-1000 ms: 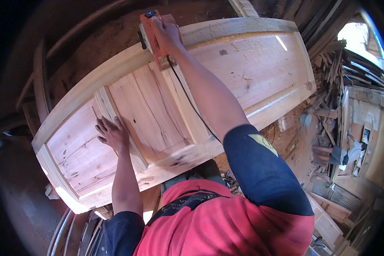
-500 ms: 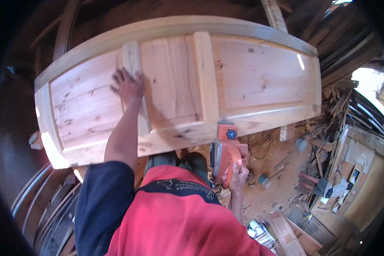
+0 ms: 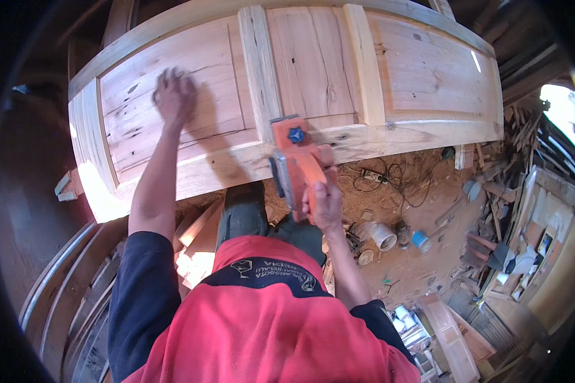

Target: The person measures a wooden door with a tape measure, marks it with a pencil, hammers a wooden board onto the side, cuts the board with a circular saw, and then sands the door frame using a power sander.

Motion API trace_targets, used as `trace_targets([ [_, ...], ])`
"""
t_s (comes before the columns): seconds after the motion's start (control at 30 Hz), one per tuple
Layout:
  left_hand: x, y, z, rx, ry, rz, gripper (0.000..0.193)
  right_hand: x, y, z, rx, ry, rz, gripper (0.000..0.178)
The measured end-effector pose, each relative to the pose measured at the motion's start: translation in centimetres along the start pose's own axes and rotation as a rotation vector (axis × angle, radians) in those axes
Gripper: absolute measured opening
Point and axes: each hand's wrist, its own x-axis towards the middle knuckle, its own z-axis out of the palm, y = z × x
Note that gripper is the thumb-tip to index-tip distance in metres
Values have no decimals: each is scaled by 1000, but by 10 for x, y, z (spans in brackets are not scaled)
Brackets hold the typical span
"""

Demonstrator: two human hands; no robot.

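An orange power planer (image 3: 298, 165) is grasped by the right hand (image 3: 322, 201), fingers clenched round its handle, and is set at the near rail of a panelled wooden door (image 3: 313, 70). The left hand (image 3: 174, 97) is laid flat, fingers released, on the left panel. Much of the surface already looks smooth, while cracks and rough grain are left near the near rail, so the planing is judged partly done.

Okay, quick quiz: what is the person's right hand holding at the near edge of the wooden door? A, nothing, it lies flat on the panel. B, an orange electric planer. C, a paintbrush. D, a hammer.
B: the right hand grips the orange electric planer at the near rail of the wooden door, while the left hand presses flat on a panel.
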Motion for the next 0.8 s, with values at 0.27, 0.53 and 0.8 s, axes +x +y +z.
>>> trace_targets([
  [0.27,-24,-16,-19,-89,-49,-394,66,-25,40,56,-187,83,-125,52],
  [0.53,-19,-12,-23,-43,-61,-402,66,24,23,67,-216,34,-215,41],
  [0.8,-8,-6,-30,-47,-133,-426,68,186,-64,115,-33,14,-237,41],
])
